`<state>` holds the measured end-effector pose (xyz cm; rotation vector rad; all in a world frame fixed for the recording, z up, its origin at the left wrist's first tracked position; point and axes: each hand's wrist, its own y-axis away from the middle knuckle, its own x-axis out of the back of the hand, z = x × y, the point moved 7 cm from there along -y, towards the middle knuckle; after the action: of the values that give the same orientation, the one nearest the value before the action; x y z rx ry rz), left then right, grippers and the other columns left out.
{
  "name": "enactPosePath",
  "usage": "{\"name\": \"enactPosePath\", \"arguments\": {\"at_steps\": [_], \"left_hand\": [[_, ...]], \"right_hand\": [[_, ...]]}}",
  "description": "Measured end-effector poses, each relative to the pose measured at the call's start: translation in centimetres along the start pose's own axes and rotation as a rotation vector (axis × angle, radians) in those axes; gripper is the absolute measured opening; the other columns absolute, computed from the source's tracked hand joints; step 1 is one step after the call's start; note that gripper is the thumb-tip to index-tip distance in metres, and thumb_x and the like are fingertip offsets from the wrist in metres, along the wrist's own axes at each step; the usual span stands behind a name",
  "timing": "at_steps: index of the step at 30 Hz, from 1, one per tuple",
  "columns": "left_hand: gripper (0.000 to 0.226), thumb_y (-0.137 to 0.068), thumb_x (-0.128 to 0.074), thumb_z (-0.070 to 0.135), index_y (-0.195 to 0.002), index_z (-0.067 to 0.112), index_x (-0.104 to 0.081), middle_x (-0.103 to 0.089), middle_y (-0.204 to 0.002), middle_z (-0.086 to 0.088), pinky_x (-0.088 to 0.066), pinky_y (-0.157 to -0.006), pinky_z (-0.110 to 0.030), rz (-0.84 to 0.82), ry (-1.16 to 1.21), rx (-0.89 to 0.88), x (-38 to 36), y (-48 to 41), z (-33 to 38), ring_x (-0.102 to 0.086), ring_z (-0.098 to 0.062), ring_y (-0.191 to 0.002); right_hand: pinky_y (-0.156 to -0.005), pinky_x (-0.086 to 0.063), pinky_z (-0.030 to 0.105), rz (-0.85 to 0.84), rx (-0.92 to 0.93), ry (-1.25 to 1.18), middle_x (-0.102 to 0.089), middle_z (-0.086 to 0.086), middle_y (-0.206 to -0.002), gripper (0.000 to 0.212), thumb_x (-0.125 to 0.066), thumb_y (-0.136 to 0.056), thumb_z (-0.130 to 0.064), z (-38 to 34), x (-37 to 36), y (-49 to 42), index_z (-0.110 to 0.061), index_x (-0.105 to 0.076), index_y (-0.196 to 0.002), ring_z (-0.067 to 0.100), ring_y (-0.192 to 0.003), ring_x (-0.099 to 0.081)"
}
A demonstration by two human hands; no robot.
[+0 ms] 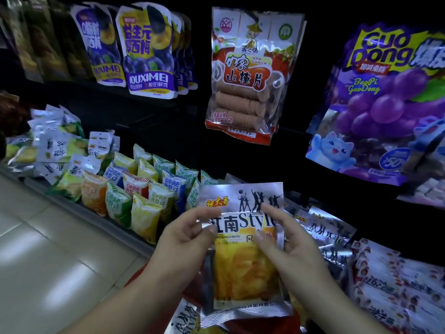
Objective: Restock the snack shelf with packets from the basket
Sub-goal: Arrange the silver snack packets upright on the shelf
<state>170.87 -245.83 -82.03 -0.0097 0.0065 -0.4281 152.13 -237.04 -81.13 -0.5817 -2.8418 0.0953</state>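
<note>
The snack shelf (115,231) fills most of what we see, two dark tiers running from the tiled floor (48,249) at the left to the right edge. The largest item is one purple grape jelly bag (385,104) hanging at the upper right. Left of it hangs one hawthorn slice packet (245,75), with more pressed behind it that we cannot count. On the top tier's left end stand the prune bags (147,51): two faces show plainly, with the edges of others lined up behind. Low in the middle, in front of the lower tier's front edge, one silver and yellow chip packet (243,249) is held upright over the red basket (260,327); it touches neither the shelf nor the basket. Two hands carry it. Our left hand (185,237) pinches its left edge between thumb and fingers, and our right hand (289,242) curls round its right edge, fingertips on the front. A second packet of the same print (185,317) lies in the basket. Matching silver packets (325,227) lie on the lower tier's right part, overlapping and too blurred to count. The small green, yellow and orange packets (134,189) stand crowded along the lower tier's left part, well over a dozen.
</note>
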Motion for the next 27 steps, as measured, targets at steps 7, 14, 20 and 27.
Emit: {"name": "enactPosePath", "arguments": {"at_steps": [7, 14, 20, 27], "left_hand": [[0.04, -0.093, -0.072, 0.011, -0.117, 0.043, -0.072, -0.067, -0.096, -0.015, -0.061, -0.073, -0.04, 0.015, 0.027, -0.091, 0.5, 0.6, 2.0, -0.068, -0.023, -0.083], [0.025, -0.1, -0.063, 0.011, -0.116, 0.029, -0.071, -0.048, -0.066, -0.016, -0.062, -0.059, -0.044, 0.027, 0.113, -0.059, 0.9, 0.4, 2.4, -0.055, -0.027, -0.063], [0.024, -0.095, -0.069, 0.03, -0.116, 0.04, -0.065, -0.072, -0.108, 0.001, -0.062, -0.078, -0.051, 0.098, -0.196, -0.236, 2.4, -0.2, 3.3, -0.072, -0.02, -0.095], [0.044, -0.097, -0.067, 0.025, -0.139, 0.034, -0.059, -0.058, -0.128, 0.021, -0.057, -0.09, -0.031, -0.157, -0.84, -0.616, -0.2, 1.0, 4.3, -0.059, -0.001, -0.115]], "right_hand": [[-0.107, -0.039, 0.027, 0.106, -0.05, -0.121, -0.054, -0.043, -0.125, 0.053, -0.074, -0.093, -0.015, 0.6, 1.3, -0.2, -0.058, -0.065, -0.121, -0.022, -0.128, -0.037], [-0.105, -0.031, 0.016, 0.051, -0.03, -0.078, -0.039, -0.056, -0.117, 0.068, -0.069, -0.096, -0.008, 0.2, 1.0, -0.1, -0.066, -0.05, -0.125, -0.023, -0.123, -0.035], [-0.105, -0.029, 0.018, -0.012, 0.0, 0.03, -0.038, -0.062, -0.124, 0.069, -0.069, -0.097, -0.012, -0.2, 0.6, 0.1, -0.07, -0.048, -0.128, -0.035, -0.121, -0.026], [-0.087, -0.056, 0.026, -0.111, 0.04, 0.118, -0.063, -0.02, -0.132, 0.066, -0.083, -0.085, -0.018, -1.0, -1.1, 1.0, -0.064, -0.057, -0.126, -0.005, -0.105, -0.067]]}}
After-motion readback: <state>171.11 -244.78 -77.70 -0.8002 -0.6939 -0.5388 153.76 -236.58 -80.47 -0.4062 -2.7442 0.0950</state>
